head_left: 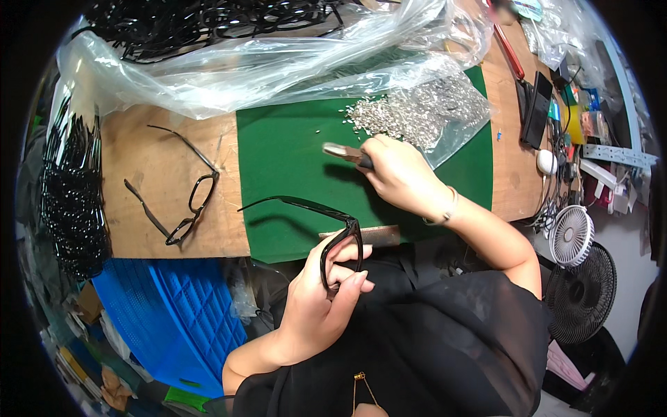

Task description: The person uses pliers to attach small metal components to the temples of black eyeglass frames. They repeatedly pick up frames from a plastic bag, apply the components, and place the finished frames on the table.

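Observation:
My left hand [314,309] is closed around the front of a black eyeglass frame [311,206]; one temple arm stretches out to the left over the green mat [292,156]. Farther right, my right hand [408,179] grips a pair of pliers [347,154], whose tip points left above the mat. Just beyond that hand lies a heap of small silvery metal parts [389,119], spilling from a clear plastic bag [455,104]. Whether the plier jaws pinch a part is too small to tell. Another black eyeglass frame [201,191] rests on bare wood at the left, arms spread.
Large clear plastic sheeting [208,80] with many black frames [208,21] fills the far side. More black frames [73,194] are stacked at the left edge. Below stands a blue crate [163,313]. A phone [537,111], cables and a small white fan [571,236] are at right.

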`<state>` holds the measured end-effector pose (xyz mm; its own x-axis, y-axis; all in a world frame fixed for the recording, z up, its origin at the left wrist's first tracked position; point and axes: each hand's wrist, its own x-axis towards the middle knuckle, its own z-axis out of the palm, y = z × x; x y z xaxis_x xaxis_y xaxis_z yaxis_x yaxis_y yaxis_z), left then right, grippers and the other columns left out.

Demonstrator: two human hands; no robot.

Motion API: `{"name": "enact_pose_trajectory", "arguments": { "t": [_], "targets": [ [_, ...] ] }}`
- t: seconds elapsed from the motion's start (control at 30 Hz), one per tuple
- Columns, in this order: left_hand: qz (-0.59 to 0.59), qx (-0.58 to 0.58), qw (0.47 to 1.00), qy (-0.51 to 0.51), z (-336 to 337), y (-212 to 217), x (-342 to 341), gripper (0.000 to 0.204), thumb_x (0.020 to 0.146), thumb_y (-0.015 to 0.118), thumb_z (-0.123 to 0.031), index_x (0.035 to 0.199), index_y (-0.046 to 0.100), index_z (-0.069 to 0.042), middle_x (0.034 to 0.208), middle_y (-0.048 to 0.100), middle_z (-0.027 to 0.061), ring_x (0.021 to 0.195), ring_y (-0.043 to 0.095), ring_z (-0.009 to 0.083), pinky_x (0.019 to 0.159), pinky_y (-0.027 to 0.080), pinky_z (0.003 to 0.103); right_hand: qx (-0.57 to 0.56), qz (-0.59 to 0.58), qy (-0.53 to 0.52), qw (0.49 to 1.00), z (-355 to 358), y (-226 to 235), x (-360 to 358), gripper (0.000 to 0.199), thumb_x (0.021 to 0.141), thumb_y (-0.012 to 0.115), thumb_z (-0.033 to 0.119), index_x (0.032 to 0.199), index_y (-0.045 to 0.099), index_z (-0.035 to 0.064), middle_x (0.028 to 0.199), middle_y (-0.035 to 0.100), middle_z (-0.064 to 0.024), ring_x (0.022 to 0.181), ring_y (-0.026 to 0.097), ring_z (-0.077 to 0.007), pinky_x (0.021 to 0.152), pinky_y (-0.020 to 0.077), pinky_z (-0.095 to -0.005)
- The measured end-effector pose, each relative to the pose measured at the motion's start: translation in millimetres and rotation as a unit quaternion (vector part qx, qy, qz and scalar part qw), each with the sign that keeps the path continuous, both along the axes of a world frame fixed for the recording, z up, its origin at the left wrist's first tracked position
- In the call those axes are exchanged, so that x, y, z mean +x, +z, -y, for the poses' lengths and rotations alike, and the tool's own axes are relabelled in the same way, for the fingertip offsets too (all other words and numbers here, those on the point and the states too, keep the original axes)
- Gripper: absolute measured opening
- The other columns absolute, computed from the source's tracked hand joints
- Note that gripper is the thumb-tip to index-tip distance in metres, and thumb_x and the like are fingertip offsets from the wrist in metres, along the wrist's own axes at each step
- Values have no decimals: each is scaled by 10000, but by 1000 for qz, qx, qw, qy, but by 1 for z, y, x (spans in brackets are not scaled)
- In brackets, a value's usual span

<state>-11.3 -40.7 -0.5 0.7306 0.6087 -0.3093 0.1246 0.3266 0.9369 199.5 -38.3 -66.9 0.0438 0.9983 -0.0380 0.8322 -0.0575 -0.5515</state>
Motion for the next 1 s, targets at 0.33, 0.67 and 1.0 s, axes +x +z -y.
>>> {"name": "enact_pose_trajectory", "arguments": {
  "t": [0.33, 0.67, 1.0],
  "targets": [
    [53, 151, 978, 134, 11, -15, 28, 473, 792, 537, 93, 1209, 315, 71, 1038, 554, 167, 754, 618, 163, 654, 499, 245, 57, -523, -144, 838, 29, 60, -51, 114, 843, 575, 72, 844, 483, 5, 714, 540, -22, 639, 550, -47, 534, 454, -201],
    [43, 56, 995, 67, 6, -8, 19, 461, 808, 530, 63, 1215, 312, 54, 963, 571, 150, 756, 621, 153, 657, 512, 251, -80, -641, -209, 734, 30, 67, -49, 171, 857, 575, 128, 931, 456, 32, 785, 518, -12, 658, 508, -54, 589, 434, -200],
    [67, -128, 989, 20, -16, 28, -17, 431, 796, 517, 108, 1195, 376, 30, 1004, 557, 181, 738, 610, 174, 659, 525, 279, -77, -315, 47, 945, 41, 78, -20, 222, 754, 648, 110, 910, 516, 24, 773, 551, -113, 738, 565, -202, 650, 443, -283]
  ]
}}
